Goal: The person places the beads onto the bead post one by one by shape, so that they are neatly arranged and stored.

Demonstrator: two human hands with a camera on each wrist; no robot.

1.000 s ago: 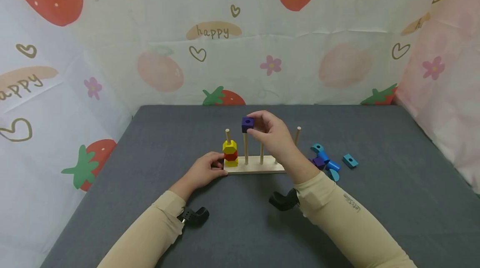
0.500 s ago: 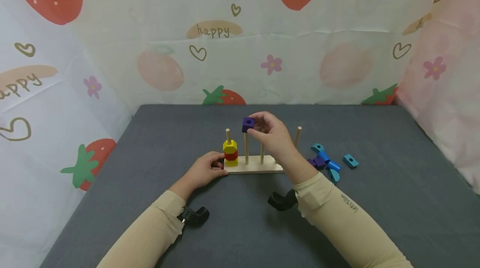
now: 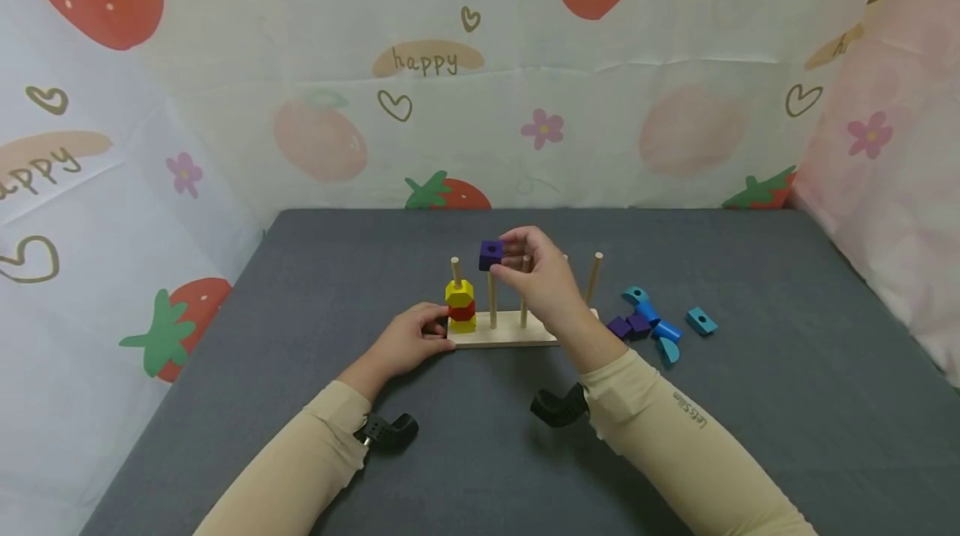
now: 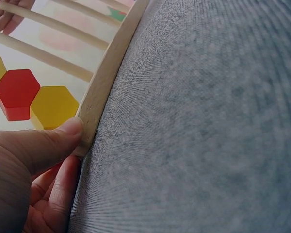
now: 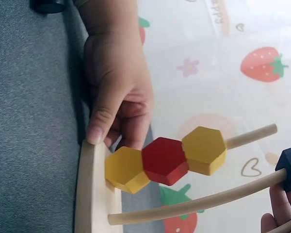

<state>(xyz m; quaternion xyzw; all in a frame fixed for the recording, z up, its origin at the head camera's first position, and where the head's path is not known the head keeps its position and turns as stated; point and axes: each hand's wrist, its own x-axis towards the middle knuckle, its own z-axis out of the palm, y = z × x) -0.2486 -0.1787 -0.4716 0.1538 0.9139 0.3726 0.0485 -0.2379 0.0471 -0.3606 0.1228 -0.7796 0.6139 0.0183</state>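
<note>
With thumb and fingers my right hand (image 3: 543, 278) pinches a purple cube (image 3: 491, 255) that has a hole through it. The cube is at the top of the second peg (image 3: 492, 298) from the left; in the right wrist view the peg's tip meets the cube's underside. My left hand (image 3: 408, 340) grips the left end of the wooden peg stand (image 3: 510, 336), thumb on its edge. On the leftmost peg sit a yellow hexagonal bead (image 5: 203, 150), a red one (image 5: 165, 160) and another yellow one (image 5: 127, 169). My right hand and forearm hide part of the stand's right side.
Right of the stand lie purple cubes (image 3: 637, 326), blue cylinders (image 3: 666, 331), light-blue half-round blocks (image 3: 667, 351) and, farther right, a light-blue rectangular block (image 3: 701, 321). A grey cloth (image 3: 465, 469) covers the table. A printed curtain (image 3: 480, 144) stands behind.
My right hand has come down slightly and a little to the left with the purple cube. The left hand keeps its place on the stand.
</note>
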